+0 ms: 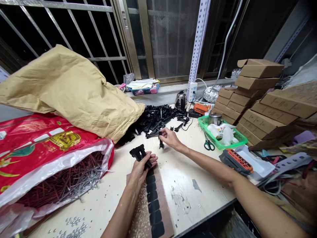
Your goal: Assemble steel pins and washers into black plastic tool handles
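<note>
My left hand (143,165) is closed round several black plastic parts (138,152), bunched together with their wider ends pointing up and left. Beneath that hand runs a brown board (165,201) carrying a row of black rounded pads (154,206). My right hand (170,138) pinches one narrow black plastic part (160,141), which hangs down over the table in front of the pile. A large heap of similar black plastic parts (158,115) lies just beyond my right hand.
On the left, a red sack (81,129) spills long thin metal rods (81,175), with a tan paper bag (74,89) behind it. A green basket (240,142), scissors (209,144), an orange-black battery (236,162) and stacked cardboard boxes (262,120) stand to the right. Small clear pieces (74,228) lie front left.
</note>
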The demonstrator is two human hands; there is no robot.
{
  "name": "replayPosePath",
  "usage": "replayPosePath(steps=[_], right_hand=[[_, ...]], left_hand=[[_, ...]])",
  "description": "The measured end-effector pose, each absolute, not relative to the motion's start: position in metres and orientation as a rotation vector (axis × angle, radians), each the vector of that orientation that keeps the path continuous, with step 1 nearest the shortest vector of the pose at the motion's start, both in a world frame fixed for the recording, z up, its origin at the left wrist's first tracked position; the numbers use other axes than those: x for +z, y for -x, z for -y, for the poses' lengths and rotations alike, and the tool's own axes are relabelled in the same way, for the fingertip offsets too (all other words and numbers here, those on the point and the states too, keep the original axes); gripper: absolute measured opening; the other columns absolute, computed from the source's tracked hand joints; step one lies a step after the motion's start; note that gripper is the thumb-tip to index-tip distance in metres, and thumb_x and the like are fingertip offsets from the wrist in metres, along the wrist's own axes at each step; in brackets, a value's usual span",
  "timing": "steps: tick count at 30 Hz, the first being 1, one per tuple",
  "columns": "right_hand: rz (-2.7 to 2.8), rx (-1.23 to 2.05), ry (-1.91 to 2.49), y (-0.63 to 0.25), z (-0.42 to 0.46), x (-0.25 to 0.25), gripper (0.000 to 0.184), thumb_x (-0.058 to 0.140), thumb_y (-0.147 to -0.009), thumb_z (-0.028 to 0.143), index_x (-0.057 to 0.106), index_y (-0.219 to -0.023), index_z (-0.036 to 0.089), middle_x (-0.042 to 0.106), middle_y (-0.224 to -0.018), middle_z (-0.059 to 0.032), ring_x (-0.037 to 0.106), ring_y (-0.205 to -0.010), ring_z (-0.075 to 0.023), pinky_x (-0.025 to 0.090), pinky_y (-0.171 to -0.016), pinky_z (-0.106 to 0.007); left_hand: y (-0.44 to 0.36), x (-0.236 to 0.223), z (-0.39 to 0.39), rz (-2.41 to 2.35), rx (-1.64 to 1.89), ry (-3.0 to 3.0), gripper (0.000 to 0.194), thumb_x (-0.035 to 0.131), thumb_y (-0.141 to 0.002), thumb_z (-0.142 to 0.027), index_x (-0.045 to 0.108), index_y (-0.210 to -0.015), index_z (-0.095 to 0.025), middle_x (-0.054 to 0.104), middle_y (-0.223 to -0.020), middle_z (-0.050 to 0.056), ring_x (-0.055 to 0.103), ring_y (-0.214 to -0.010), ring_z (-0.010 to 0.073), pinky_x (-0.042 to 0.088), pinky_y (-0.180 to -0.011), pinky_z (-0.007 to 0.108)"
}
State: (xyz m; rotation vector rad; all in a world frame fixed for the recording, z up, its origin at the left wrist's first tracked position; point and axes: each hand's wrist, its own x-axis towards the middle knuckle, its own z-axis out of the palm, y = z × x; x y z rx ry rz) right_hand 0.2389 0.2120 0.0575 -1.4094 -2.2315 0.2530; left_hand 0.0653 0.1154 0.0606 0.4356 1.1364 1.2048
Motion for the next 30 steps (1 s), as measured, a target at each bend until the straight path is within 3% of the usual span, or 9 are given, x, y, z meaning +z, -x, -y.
replayPosePath(steps=[3, 6, 9, 15, 19, 22, 25, 28, 30], right_hand=[[1.973, 0.319, 1.118, -0.227, -0.190, 0.058, 0.029, 0.038, -0.094, 0.028, 0.048, -0.117, 0.014, 0.061, -0.096, -0.0065, 0.059, -0.081, -0.0127, 0.050, -0.071, -0.026], [1.986, 0.316, 0.737, -0.216, -0.166, 0.044, 0.018, 0.044, -0.092, 0.027, 0.058, -0.097, 0.017, 0.064, -0.094, -0.0073, 0.060, -0.087, -0.0157, 0.051, -0.077, -0.031], [2.136, 0.278, 0.600, -0.218, -0.159, 0.034, 0.017, 0.051, -0.090, 0.032, 0.061, -0.093, 0.019, 0.066, -0.098, -0.0074, 0.058, -0.102, -0.0188, 0.047, -0.090, -0.037], [1.927, 0.422, 1.658, -0.255, -0.217, 0.044, 0.030, 0.039, -0.095, 0.031, 0.057, -0.114, 0.018, 0.061, -0.109, -0.0093, 0.059, -0.095, -0.0178, 0.046, -0.080, -0.029], [1.852, 0.477, 1.881, -0.271, -0.250, 0.040, 0.020, 0.051, -0.086, 0.024, 0.063, -0.100, 0.014, 0.063, -0.100, -0.0132, 0.062, -0.088, -0.0239, 0.045, -0.075, -0.033], [1.816, 0.490, 1.909, -0.273, -0.247, 0.037, 0.015, 0.051, -0.082, 0.016, 0.062, -0.092, 0.013, 0.063, -0.095, -0.0129, 0.061, -0.088, -0.0241, 0.044, -0.074, -0.032], [1.800, 0.471, 1.824, -0.265, -0.223, 0.045, 0.025, 0.047, -0.085, 0.018, 0.054, -0.108, 0.014, 0.062, -0.098, -0.0102, 0.060, -0.090, -0.0205, 0.046, -0.074, -0.030], [1.777, 0.612, 1.430, -0.241, -0.187, 0.059, 0.039, 0.046, -0.088, 0.028, 0.040, -0.124, 0.015, 0.061, -0.096, -0.0059, 0.061, -0.079, -0.0144, 0.049, -0.066, -0.025], [1.744, 0.772, 1.144, -0.220, -0.163, 0.068, 0.035, 0.050, -0.086, 0.031, 0.045, -0.118, 0.016, 0.060, -0.090, -0.0040, 0.060, -0.072, -0.0124, 0.050, -0.061, -0.024]], left_hand=[[-0.072, 0.065, -0.117, -1.038, 1.132, -0.326, 0.017, 0.060, -0.079, -0.010, 0.061, -0.096, -0.009, 0.068, -0.092, 0.016, 0.069, -0.080, 0.0240, 0.057, -0.073, 0.038], [-0.076, 0.066, -0.119, -0.926, 1.159, -0.180, 0.010, 0.057, -0.083, -0.010, 0.063, -0.091, -0.011, 0.068, -0.088, 0.009, 0.068, -0.073, 0.0175, 0.058, -0.073, 0.035], [-0.072, 0.060, -0.122, -0.903, 1.211, -0.105, 0.010, 0.053, -0.084, -0.006, 0.062, -0.086, -0.011, 0.067, -0.081, 0.005, 0.066, -0.066, 0.0131, 0.058, -0.067, 0.030], [-0.060, 0.060, -0.122, -1.022, 1.248, -0.309, 0.029, 0.058, -0.078, -0.001, 0.062, -0.102, -0.016, 0.067, -0.086, 0.007, 0.066, -0.066, 0.0149, 0.058, -0.061, 0.030], [-0.067, 0.069, -0.116, -1.041, 1.245, -0.422, 0.036, 0.064, -0.073, -0.001, 0.063, -0.104, -0.018, 0.066, -0.084, 0.005, 0.063, -0.061, 0.0127, 0.057, -0.057, 0.027], [-0.066, 0.069, -0.113, -1.027, 1.250, -0.477, 0.035, 0.069, -0.071, -0.006, 0.064, -0.104, -0.017, 0.064, -0.077, 0.004, 0.060, -0.059, 0.0111, 0.054, -0.053, 0.024], [-0.061, 0.065, -0.111, -1.050, 1.288, -0.491, 0.038, 0.074, -0.069, -0.014, 0.064, -0.105, -0.017, 0.062, -0.075, 0.002, 0.058, -0.059, 0.0102, 0.053, -0.053, 0.023], [-0.063, 0.062, -0.111, -1.042, 1.344, -0.504, 0.045, 0.079, -0.065, -0.023, 0.063, -0.107, -0.017, 0.062, -0.073, 0.000, 0.057, -0.059, 0.0098, 0.053, -0.056, 0.024], [-0.068, 0.061, -0.111, -0.988, 1.369, -0.511, 0.046, 0.081, -0.061, -0.028, 0.063, -0.103, -0.016, 0.064, -0.074, 0.001, 0.059, -0.062, 0.0109, 0.053, -0.061, 0.025]])
